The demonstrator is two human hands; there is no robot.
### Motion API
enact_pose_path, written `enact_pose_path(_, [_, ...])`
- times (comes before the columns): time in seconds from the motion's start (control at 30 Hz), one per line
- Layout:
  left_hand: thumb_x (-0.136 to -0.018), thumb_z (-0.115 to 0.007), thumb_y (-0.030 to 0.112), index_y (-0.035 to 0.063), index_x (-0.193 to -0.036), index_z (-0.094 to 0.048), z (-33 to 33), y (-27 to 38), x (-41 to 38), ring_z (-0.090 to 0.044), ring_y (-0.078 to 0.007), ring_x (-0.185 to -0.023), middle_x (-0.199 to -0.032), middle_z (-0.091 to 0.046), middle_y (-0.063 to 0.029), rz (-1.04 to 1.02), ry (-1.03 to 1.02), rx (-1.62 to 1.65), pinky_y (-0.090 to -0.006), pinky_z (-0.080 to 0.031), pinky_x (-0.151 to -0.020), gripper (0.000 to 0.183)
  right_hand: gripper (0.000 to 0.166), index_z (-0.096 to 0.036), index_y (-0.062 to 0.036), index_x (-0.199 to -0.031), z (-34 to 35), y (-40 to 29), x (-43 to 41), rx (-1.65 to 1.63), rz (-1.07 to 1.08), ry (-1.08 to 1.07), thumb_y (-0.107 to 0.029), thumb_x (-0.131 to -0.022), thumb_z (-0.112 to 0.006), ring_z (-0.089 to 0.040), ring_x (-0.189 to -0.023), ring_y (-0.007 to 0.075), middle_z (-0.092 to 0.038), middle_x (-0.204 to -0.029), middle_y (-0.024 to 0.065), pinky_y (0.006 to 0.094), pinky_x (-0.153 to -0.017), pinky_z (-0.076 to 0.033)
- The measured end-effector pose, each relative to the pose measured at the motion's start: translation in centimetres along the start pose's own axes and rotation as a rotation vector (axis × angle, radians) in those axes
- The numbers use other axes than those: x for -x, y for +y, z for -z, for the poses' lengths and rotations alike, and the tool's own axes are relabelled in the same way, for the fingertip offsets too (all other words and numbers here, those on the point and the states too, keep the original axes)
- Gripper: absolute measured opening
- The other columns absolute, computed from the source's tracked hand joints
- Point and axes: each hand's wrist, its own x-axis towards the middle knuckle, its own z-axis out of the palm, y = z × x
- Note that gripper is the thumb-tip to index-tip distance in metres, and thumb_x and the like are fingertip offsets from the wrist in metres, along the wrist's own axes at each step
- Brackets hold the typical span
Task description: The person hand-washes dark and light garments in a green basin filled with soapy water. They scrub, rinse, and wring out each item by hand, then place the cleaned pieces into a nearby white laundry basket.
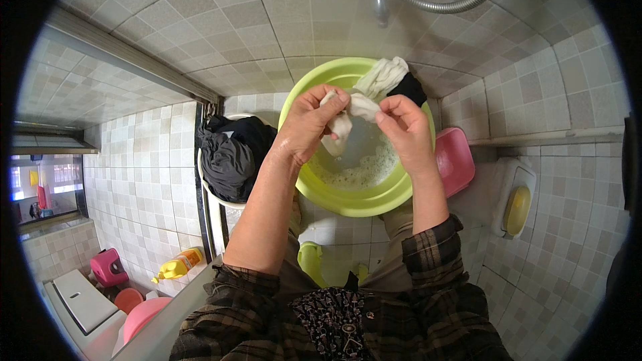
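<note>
Between my two hands a small white cloth item (340,128), perhaps a sock, is stretched over a lime-green plastic basin (351,204). My left hand (313,118) pinches its bunched part, and one end hangs down toward the water. At the other end, the fingertips of my right hand (406,128) grip the fabric. Cloudy water with suds (361,173) fills the lower part of the basin. Draped over the far right rim are a wet white cloth (383,77) and a black cloth (407,90).
Left of the basin stands a white tub (220,200) heaped with dark clothes (228,160). A pink basin (454,160) sits close on the right. Yellow soap (517,210) rests on a white holder (519,173). A metal shower hose (446,7) curves above. A yellow bottle (178,264) lies lower left.
</note>
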Motion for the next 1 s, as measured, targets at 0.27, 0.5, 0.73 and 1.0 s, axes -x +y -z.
enact_pose_path(0.27, [-0.095,-0.045,0.024,0.0043,-0.117,-0.055,-0.2,0.7,0.2,-0.061,-0.0150,-0.088,-0.110,-0.061,-0.0106,-0.017,-0.114,0.088,-0.0259,-0.052,-0.069,0.032,0.014,-0.062,-0.0015,-0.096,0.2,-1.1,0.1,0.043,-0.135,-0.010,-0.005,-0.085,-0.055,-0.050,-0.066,0.0025,-0.058,-0.077,-0.0023,0.0170,-0.056,-0.040])
enact_pose_path(0.5, [-0.095,-0.045,0.024,0.0064,-0.116,-0.057,-1.0,0.6,0.6,-0.060,-0.0130,-0.085,-0.110,-0.060,-0.0055,-0.032,-0.139,-0.123,-0.0266,-0.052,-0.070,0.030,0.007,-0.062,-0.0007,-0.087,-0.4,0.9,0.1,0.266,0.006,-0.083,-0.005,-0.081,-0.063,-0.046,-0.059,0.0025,-0.056,-0.068,-0.0019,0.0193,-0.050,-0.037])
enact_pose_path(0.73, [-0.093,-0.049,0.022,0.0073,-0.117,-0.058,-0.5,-0.3,0.0,-0.058,-0.0105,-0.082,-0.100,-0.061,-0.0022,-0.062,-0.043,-0.085,-0.0267,-0.052,-0.072,0.029,0.007,-0.061,-0.0011,-0.083,-0.5,0.8,-0.2,0.355,0.091,0.086,-0.006,-0.079,-0.064,-0.049,-0.056,0.0065,-0.058,-0.070,0.0010,0.0220,-0.050,-0.039])
enact_pose_path(1.0, [-0.094,-0.048,0.019,0.0060,-0.119,-0.056,-1.2,-2.0,-0.2,-0.057,-0.0101,-0.091,-0.104,-0.062,-0.0036,-0.139,-0.061,-0.276,-0.0264,-0.049,-0.077,0.030,0.012,-0.062,-0.0030,-0.084,-1.5,1.3,-0.3,0.491,0.133,0.176,-0.006,-0.074,-0.067,-0.053,-0.056,0.0125,-0.060,-0.074,0.0065,0.0253,-0.051,-0.042])
